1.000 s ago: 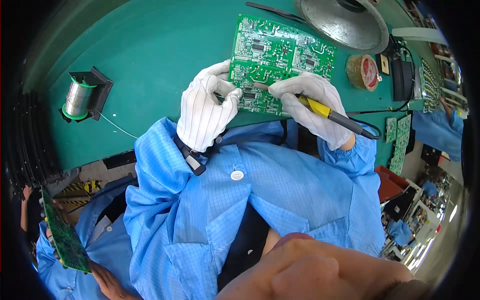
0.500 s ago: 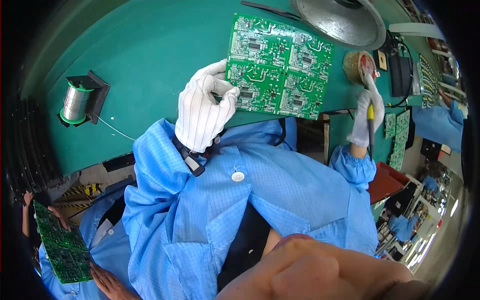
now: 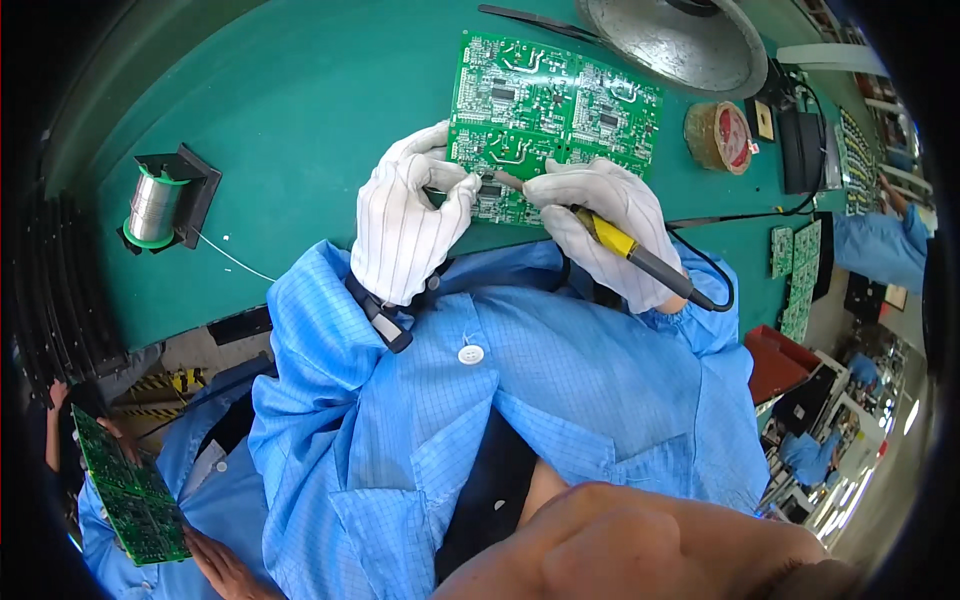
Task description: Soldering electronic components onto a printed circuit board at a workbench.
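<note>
A green circuit-board panel (image 3: 510,105) lies on the table in front of me, its printed side up. In a striped white glove, my left hand (image 3: 412,225) pinches solder wire at the panel's near left corner; only a short bit of the wire shows between the fingers. My right hand (image 3: 605,220), also gloved, is wrapped round a soldering iron (image 3: 612,236) with a yellow and black handle. The iron's tip points left and meets the board close to the left fingertips, beside a dark chip. Whether tip and wire touch is too small to tell.
A solder spool (image 3: 155,207) on a black stand is at left, its wire running under my sleeve. A tape roll (image 3: 716,138), a metal lamp shade (image 3: 690,50) and tweezers (image 3: 535,20) lie beyond the panel. At lower left, another person holds a green board (image 3: 130,490).
My right hand has brought the soldering iron from beside the tape roll leftward onto the board. My left hand has stayed in place, and the panel has barely shifted in view.
</note>
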A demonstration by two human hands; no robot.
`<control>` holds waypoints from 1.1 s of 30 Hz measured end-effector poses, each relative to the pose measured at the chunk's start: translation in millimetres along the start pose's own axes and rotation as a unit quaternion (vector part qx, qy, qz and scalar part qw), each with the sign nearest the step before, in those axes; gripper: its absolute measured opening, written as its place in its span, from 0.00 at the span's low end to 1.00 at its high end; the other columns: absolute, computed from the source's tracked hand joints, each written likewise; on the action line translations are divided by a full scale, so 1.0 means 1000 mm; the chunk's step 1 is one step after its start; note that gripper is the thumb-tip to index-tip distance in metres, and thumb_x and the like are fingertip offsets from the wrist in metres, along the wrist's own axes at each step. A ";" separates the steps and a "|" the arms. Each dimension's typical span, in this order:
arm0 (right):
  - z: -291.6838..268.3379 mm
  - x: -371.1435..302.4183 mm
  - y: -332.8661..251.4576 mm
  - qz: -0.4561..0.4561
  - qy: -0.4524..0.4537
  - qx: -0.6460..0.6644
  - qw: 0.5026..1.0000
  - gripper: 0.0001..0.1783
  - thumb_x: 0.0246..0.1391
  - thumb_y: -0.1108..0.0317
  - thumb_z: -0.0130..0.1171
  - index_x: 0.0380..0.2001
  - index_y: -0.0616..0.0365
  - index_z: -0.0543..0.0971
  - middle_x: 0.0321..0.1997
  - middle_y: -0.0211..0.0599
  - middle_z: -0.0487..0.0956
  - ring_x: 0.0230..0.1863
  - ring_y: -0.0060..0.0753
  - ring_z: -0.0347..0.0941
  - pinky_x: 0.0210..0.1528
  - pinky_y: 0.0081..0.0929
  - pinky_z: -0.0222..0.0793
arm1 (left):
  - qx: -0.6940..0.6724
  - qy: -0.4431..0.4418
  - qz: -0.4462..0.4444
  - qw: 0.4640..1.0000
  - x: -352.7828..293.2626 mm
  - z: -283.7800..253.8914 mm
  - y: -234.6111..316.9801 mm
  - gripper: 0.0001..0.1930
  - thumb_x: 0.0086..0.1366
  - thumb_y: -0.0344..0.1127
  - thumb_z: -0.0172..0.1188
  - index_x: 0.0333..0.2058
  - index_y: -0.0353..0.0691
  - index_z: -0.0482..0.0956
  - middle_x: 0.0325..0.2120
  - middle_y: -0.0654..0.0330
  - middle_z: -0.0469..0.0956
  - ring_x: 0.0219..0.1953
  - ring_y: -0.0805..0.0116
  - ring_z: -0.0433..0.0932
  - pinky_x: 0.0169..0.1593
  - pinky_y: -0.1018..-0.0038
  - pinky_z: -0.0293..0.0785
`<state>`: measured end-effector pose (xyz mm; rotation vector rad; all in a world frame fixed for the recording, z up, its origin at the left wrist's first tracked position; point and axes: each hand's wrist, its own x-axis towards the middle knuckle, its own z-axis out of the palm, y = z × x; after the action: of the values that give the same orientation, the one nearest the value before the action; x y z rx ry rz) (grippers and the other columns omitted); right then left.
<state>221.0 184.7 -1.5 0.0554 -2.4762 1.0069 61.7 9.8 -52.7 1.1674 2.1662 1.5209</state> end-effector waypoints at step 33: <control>-0.014 0.009 -0.008 0.144 -0.015 0.082 0.986 0.09 0.60 0.71 0.66 0.44 0.59 0.83 0.34 0.36 0.85 0.34 0.29 0.81 0.38 0.28 0.76 | 0.017 0.014 0.031 0.999 -0.001 0.000 0.003 0.06 0.56 0.28 0.69 0.29 0.41 0.79 0.51 0.50 0.83 0.53 0.53 0.82 0.54 0.61 0.79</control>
<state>220.6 189.5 16.7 -0.2437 -2.4691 1.3360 64.0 9.8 -50.3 1.2407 2.2014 1.5409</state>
